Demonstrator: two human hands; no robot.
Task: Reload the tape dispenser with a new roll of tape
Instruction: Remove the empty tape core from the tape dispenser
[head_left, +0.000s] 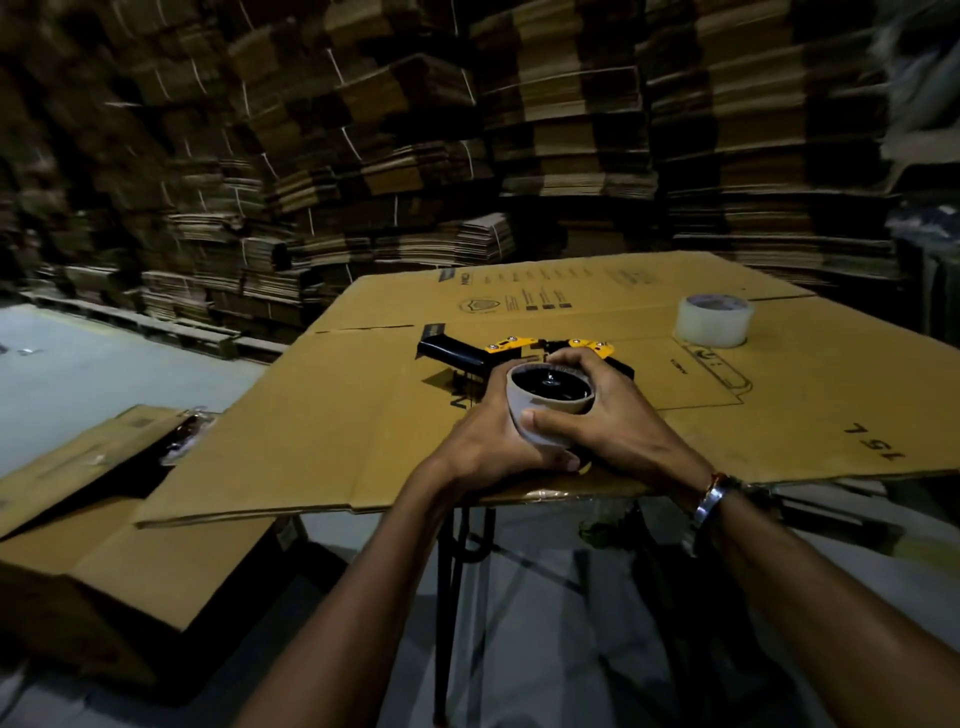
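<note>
A: Start close in. What are the hands doing?

B: Both meet at the near edge of the bench (519, 496), which is covered by a flattened cardboard sheet (322, 441). The left hand (485, 447) wraps round the near side of an empty tape core (545, 415), fingers curled under it. The right hand (613, 415) closes over the core from the right, thumb laid across its near wall and fingers hooked over the far rim. So each grip is holding the core.

A: A bare core, no tape on it?

B: It looks like a pale cardboard ring, with something dark and glossy showing through its open top. I cannot tell whether that is the dispenser's hub.

A: And the dispenser itself?

B: The tape dispenser (519, 348) lies on the cardboard just behind the hands, black handle pointing left, yellow parts with small screws showing above the right fingers. Its near part is hidden by the hands.

A: Where is the new roll?

B: The new roll of tape (714, 319), clear and full, sits flat on the cardboard farther back and to the right, well apart from the hands.

A: Anything else?

B: A bracelet (714, 499) on the right wrist, a cardboard box (119, 551) low on the left beside the bench, and stacks of flattened cartons (467, 130) filling the far wall.
</note>
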